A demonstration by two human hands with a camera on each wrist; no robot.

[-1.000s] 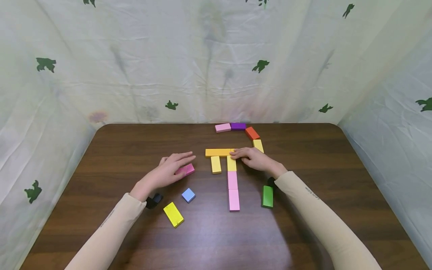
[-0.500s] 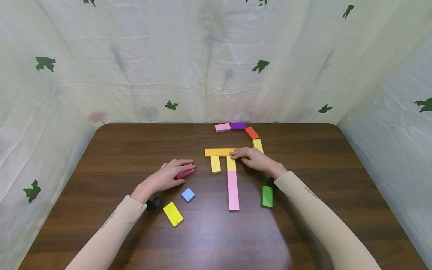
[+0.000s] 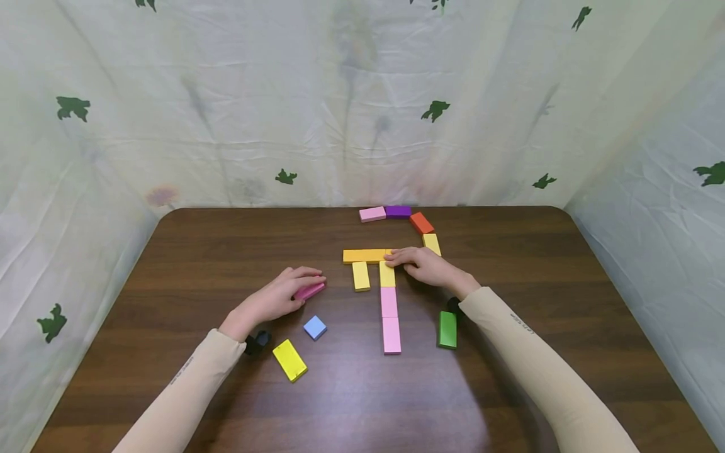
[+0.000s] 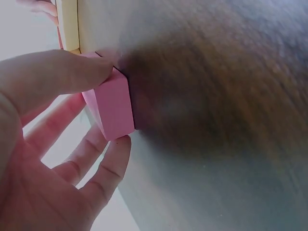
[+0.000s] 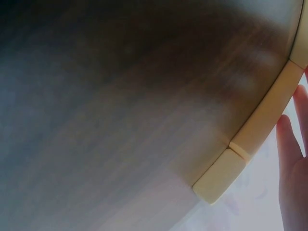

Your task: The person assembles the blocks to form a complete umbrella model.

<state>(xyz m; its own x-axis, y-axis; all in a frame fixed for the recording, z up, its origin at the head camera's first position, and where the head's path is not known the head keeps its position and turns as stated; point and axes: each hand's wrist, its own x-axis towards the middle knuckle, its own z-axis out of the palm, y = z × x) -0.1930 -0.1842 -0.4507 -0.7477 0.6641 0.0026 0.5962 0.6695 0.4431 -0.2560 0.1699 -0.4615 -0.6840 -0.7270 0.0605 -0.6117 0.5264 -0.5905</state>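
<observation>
At left centre of the head view, my left hand (image 3: 274, 296) pinches a dark pink block (image 3: 310, 291). The left wrist view has the thumb on one side of this pink block (image 4: 115, 106) and fingertips around the other side and end. My right hand (image 3: 429, 267) rests its outstretched fingertips at the right end of an orange row of blocks (image 3: 362, 256). Just below those fingertips a yellow block (image 3: 387, 275) stands end to end with two light pink blocks (image 3: 389, 318). In the right wrist view, fingertips touch the edge of an orange block (image 5: 267, 110).
A short yellow block (image 3: 360, 277) hangs off the orange row. Loose nearby lie a blue block (image 3: 314, 328), a bright yellow block (image 3: 290, 360) and a green block (image 3: 447, 329). Purple (image 3: 398, 212), red (image 3: 421, 223) and other blocks curve along the far side.
My left hand has shifted slightly down around the dark pink block, with the fingers now over its far side and the thumb on its near side. The right hand stays in place.
</observation>
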